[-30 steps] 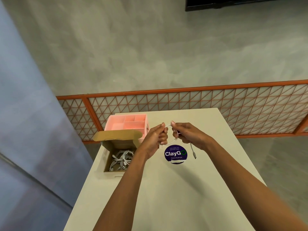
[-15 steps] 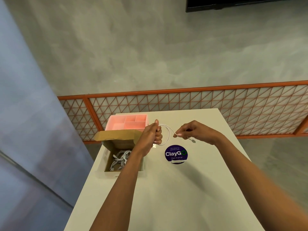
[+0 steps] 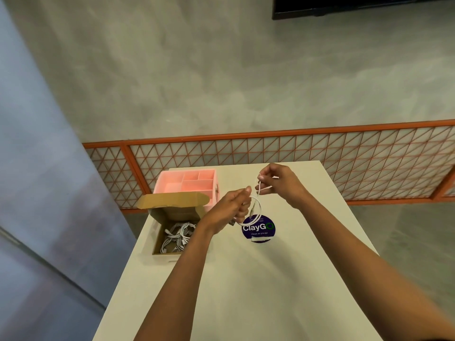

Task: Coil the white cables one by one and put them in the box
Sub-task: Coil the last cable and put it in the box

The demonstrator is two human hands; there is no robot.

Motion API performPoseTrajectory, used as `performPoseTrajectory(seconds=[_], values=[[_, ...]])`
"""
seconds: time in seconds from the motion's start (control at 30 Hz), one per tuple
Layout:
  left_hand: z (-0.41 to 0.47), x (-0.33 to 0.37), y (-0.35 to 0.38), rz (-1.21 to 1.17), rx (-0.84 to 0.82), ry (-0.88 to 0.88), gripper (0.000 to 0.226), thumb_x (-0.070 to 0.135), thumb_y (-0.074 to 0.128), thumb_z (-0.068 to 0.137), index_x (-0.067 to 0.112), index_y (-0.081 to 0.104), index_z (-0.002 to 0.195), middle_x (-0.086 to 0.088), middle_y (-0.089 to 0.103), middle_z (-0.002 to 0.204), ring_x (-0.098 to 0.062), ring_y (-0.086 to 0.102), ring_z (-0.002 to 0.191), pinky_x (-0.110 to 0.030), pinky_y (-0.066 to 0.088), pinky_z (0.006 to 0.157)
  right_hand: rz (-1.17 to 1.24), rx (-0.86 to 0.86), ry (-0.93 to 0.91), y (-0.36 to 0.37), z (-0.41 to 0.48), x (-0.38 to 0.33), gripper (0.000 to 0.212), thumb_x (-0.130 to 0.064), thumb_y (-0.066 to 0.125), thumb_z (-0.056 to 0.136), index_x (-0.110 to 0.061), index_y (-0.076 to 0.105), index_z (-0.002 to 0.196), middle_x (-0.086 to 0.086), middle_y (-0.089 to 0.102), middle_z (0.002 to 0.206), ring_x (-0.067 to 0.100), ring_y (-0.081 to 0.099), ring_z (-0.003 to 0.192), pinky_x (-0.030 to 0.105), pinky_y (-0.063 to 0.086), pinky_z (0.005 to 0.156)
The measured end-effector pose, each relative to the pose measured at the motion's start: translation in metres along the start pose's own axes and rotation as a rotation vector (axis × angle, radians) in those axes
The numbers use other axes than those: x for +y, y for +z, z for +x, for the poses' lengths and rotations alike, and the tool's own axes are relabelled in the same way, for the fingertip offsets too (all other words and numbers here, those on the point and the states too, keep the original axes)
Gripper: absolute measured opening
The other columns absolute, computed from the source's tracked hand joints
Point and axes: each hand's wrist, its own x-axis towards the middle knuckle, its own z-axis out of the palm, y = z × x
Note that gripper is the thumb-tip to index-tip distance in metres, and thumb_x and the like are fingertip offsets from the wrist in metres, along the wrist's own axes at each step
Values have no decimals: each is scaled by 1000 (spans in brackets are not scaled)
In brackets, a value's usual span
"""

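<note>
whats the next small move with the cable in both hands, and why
Probably swing the right hand down to the left hand to lay another loop: the left hand grips one loop of the white cable, the right pinches a loose stretch above it, so the coil looks unfinished.

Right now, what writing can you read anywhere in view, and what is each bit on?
"ClayGo": large white letters on the round dark blue sticker on the table.
"Clean as you go": small line under it, same sticker.
Tiny line above "ClayGo": too small to read, and the white cable loop hangs in front of it.
Cardboard box and pink organiser: no writing visible.
</note>
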Motion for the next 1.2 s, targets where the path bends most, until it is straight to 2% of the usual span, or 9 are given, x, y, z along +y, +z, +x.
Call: performPoseTrajectory(seconds=[0.23,0.37,0.47,0.67,0.87,0.97,1.07,1.13,1.2], values=[[-4,5,-7,-194,-19,-10,40,33,38,101,18,31,64,8,20,52,-4,18,42,-14,20,39,332,-88,146,6,2,-7,8,2,53,92,-1,56,86,13,62,78,10,68,63,15,55,61],[-4,4,-7,-233,22,0,39,32,42,100,17,36,64,-7,9,66,-5,18,43,-14,22,38,464,-56,257,14,1,-9,12,5,50,92,-1,55,83,11,60,77,8,67,58,13,55,58],[-5,4,-6,-223,41,10,39,32,40,100,17,35,65,2,17,58,-5,17,44,-13,21,39,501,-42,345,16,1,-9,11,5,51,92,0,55,83,12,61,79,8,66,58,12,54,56],[-2,0,-5,-112,157,77,35,31,39,101,16,36,70,9,24,53,-5,22,44,-16,21,42,186,-260,344,13,-11,-8,14,-2,53,94,-5,65,87,8,67,81,13,65,70,20,55,61],[-2,-4,-3,14,282,123,32,34,38,101,15,47,77,10,28,54,-3,26,45,-18,26,45,-71,-426,262,13,-16,-14,31,-35,51,96,-8,64,101,-1,64,88,13,55,85,27,43,81],[-2,-4,-2,-5,310,130,35,33,38,102,22,50,71,8,27,55,-4,26,46,-18,25,45,-106,-462,203,14,-18,-15,14,-17,61,91,-8,60,80,0,53,75,13,53,78,27,46,76],[0,-6,-4,-14,355,138,36,35,38,101,19,43,69,7,26,56,-5,25,46,-18,25,44,-216,-391,146,18,-18,-16,6,-4,61,89,-3,66,91,4,59,77,14,59,69,23,53,70],[1,-9,-7,-11,395,143,36,36,39,101,18,40,69,6,26,56,-6,24,46,-18,24,44,-344,-281,110,21,-17,-17,19,-7,67,86,0,66,104,6,66,81,14,64,65,19,53,65],[1,-12,-10,6,424,143,36,37,39,100,19,39,70,6,26,56,-6,24,47,-19,23,44,-400,-161,73,22,-16,-20,20,-10,73,81,2,67,96,8,67,75,15,65,60,20,55,62]])
